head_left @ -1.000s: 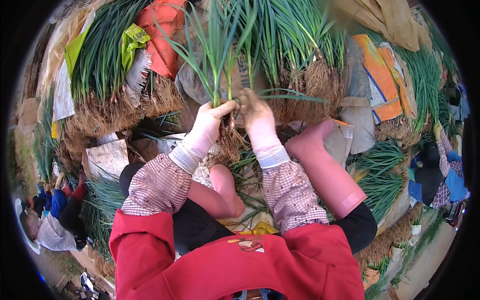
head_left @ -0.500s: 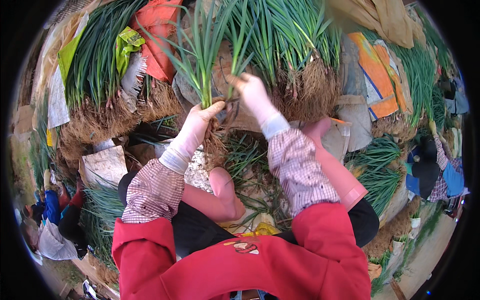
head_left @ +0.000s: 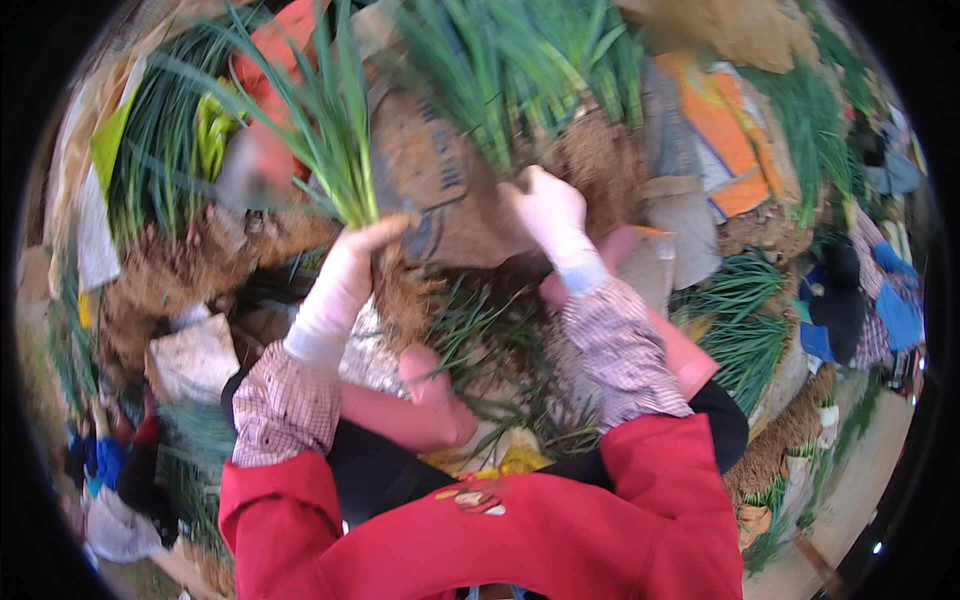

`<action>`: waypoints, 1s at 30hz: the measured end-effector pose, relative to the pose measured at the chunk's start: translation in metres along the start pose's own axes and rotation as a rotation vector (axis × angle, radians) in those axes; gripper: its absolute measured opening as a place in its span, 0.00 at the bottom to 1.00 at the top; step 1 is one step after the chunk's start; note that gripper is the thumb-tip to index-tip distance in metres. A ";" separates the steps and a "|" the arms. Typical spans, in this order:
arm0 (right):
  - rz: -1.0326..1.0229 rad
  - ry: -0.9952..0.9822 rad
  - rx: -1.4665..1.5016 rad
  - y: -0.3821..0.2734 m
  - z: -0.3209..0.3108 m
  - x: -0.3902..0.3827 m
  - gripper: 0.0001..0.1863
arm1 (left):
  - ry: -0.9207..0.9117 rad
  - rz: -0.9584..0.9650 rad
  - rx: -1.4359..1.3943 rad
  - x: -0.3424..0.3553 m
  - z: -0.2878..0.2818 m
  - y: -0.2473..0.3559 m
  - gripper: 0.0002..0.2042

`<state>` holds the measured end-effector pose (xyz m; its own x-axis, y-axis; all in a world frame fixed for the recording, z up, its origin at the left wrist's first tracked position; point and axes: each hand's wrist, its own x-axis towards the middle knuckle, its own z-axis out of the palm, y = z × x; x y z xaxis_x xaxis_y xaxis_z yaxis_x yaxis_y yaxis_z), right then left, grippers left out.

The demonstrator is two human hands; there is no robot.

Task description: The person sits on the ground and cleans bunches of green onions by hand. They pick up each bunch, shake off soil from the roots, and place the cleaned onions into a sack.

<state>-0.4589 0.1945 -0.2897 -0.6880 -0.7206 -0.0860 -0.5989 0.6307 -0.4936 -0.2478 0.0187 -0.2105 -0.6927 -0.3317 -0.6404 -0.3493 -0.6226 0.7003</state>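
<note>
My left hand (head_left: pixel 368 245), in a pale glove, is closed around the base of a bunch of green onions (head_left: pixel 330 150), its long leaves upright and brown roots hanging below. My right hand (head_left: pixel 545 205), also gloved, is raised to the right, fingers curled beside the lower stems of a larger onion pile (head_left: pixel 585 40); whether a stem is between its fingertips is unclear in the blur. A worn brown sack (head_left: pixel 420 170) lies between and behind the hands.
More rooted onion piles (head_left: pixel 160 170) lie left, others (head_left: pixel 740 330) right, among orange plastic sacks (head_left: pixel 705 110) and cardboard (head_left: pixel 190 355). My pink boots (head_left: pixel 430 410) rest on leaf litter. Co-workers sit at far left (head_left: pixel 130 490) and far right (head_left: pixel 865 290).
My left hand has moved left with its bunch. My right hand has drawn away from the bunch toward the right-hand pile. The view has shifted and blurred.
</note>
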 end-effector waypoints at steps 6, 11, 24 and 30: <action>-0.077 0.024 -0.169 -0.040 -0.011 -0.020 0.12 | 0.093 0.178 -0.091 0.018 0.054 -0.029 0.14; -0.126 -0.350 0.343 -0.063 -0.021 -0.044 0.18 | 0.290 0.092 0.154 0.014 0.050 -0.036 0.07; 0.516 -0.413 1.663 -0.089 0.004 -0.038 0.13 | -0.266 -0.218 -0.272 -0.001 0.034 -0.036 0.18; 0.172 0.054 0.632 -0.056 0.033 -0.058 0.18 | 0.125 0.149 0.158 -0.010 0.034 -0.015 0.12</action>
<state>-0.3721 0.1916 -0.2854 -0.7821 -0.5985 -0.1737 -0.1336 0.4333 -0.8913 -0.2568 0.0552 -0.2036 -0.6638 -0.5033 -0.5533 -0.3500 -0.4447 0.8245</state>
